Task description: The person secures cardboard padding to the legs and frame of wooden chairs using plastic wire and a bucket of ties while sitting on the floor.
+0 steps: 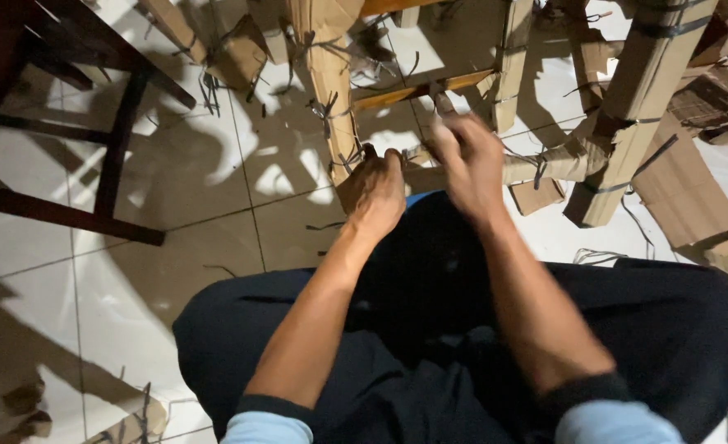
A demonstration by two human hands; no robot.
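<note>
I sit over a piece of wooden furniture whose legs and rails are wrapped in brown cardboard tied with dark straps. My left hand [374, 191] grips the lower end of a wrapped leg [329, 90], fingers closed around the cardboard near a strap. My right hand [468, 164], blurred by motion, is closed at a wrapped horizontal rail [545, 168] just right of the left hand; what it pinches is too blurred to tell.
A dark wooden chair frame [122, 131] stands at the left on the white tiled floor [200, 247]. Thicker wrapped legs [635, 107] rise at the right, beside loose cardboard sheets [693, 197]. Cut strap pieces [324, 225] lie scattered on the tiles.
</note>
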